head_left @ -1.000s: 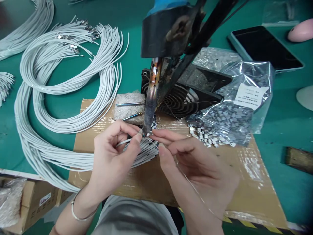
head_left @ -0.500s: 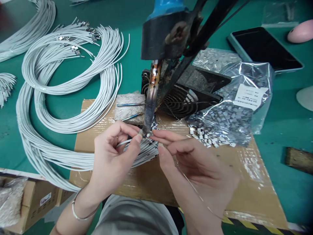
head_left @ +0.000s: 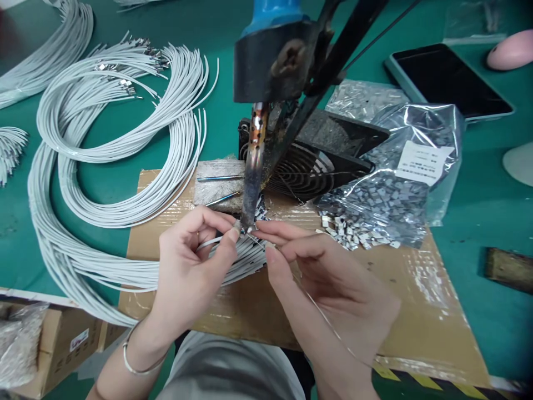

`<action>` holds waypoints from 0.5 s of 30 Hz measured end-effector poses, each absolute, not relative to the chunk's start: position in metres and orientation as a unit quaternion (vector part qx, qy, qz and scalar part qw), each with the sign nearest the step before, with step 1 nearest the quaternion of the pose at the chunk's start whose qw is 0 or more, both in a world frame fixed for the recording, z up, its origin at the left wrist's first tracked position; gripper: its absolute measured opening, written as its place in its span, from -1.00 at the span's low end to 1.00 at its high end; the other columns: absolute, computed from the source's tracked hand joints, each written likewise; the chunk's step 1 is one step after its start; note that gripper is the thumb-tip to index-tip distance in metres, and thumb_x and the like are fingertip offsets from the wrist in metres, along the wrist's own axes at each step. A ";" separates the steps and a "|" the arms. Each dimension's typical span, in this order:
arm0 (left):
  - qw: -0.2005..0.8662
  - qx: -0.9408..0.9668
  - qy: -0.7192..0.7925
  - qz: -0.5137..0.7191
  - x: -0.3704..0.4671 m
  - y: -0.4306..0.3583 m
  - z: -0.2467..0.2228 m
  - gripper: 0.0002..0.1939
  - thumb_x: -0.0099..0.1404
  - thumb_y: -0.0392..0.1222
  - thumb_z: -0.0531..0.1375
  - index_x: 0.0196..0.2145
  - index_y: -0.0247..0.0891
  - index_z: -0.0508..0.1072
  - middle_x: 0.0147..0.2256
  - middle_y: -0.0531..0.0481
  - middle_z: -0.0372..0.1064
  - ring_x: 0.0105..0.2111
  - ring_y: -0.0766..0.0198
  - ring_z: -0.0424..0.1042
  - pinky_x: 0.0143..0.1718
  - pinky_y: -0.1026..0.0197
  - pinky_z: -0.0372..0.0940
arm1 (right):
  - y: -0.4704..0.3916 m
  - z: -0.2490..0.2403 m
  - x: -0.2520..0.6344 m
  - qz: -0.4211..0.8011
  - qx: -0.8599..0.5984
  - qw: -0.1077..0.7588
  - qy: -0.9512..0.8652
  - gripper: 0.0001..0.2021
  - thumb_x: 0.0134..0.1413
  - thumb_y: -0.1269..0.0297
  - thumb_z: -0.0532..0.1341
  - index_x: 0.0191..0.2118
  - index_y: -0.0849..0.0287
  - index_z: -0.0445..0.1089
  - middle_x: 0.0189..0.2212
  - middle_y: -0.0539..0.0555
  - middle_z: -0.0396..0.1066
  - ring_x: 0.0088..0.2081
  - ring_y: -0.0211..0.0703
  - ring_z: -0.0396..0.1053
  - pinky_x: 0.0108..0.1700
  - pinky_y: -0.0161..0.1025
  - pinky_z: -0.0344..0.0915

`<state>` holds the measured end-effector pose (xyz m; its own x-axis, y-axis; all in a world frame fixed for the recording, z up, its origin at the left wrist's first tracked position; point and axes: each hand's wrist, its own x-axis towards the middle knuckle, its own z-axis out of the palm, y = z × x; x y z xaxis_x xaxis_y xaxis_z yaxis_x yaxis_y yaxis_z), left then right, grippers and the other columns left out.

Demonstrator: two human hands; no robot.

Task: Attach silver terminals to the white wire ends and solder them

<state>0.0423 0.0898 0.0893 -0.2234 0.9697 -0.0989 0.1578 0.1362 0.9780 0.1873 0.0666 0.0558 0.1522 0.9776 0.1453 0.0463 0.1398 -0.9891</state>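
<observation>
My left hand (head_left: 200, 255) pinches a white cable (head_left: 209, 242) close to its end, just left of the soldering iron tip. The soldering iron (head_left: 253, 172) points down from its black holder (head_left: 270, 64), its tip between my two hands. My right hand (head_left: 328, 289) is closed on a thin solder wire (head_left: 325, 318), which runs from the fingertips across the palm. The wire's front end reaches the iron tip. Below the fingers, a bundle of white cables (head_left: 125, 273) lies on the cardboard (head_left: 250, 319). The exact contact at the tip is too small to make out.
Coiled white cables (head_left: 79, 133) lie at the left. Behind the iron are a black fan (head_left: 306, 169) and a block with two metal bits (head_left: 216, 194). Loose metal pieces (head_left: 350, 233), a plastic bag (head_left: 437, 133) and a phone (head_left: 452, 80) are at the right.
The view has shifted slightly, so the iron and the items on the right appear a little further left. Both hands keep nearly the same pose at the tip.
</observation>
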 end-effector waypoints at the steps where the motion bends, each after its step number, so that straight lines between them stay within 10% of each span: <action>1: 0.428 0.454 0.621 0.475 0.042 0.089 0.089 -0.87 0.19 -0.43 0.39 -0.44 -0.28 0.56 -0.36 0.03 0.63 -0.55 0.50 0.33 -0.55 0.49 0.17 | 0.066 0.056 0.187 0.412 -0.509 0.564 -0.503 -0.81 0.26 0.49 0.38 -0.30 0.02 0.48 -0.07 0.00 0.70 -0.12 -0.06 0.69 0.11 -0.07 0.61; 15: 0.440 0.444 0.618 0.476 0.042 0.089 0.089 -0.86 0.18 -0.43 0.40 -0.44 -0.28 0.56 -0.34 0.01 0.63 -0.54 0.49 0.34 -0.55 0.47 0.16 | 0.064 0.057 0.188 0.424 -0.509 0.563 -0.495 -0.79 0.26 0.53 0.36 -0.29 0.02 0.49 -0.06 -0.03 0.70 -0.08 -0.11 0.68 0.13 -0.14 0.59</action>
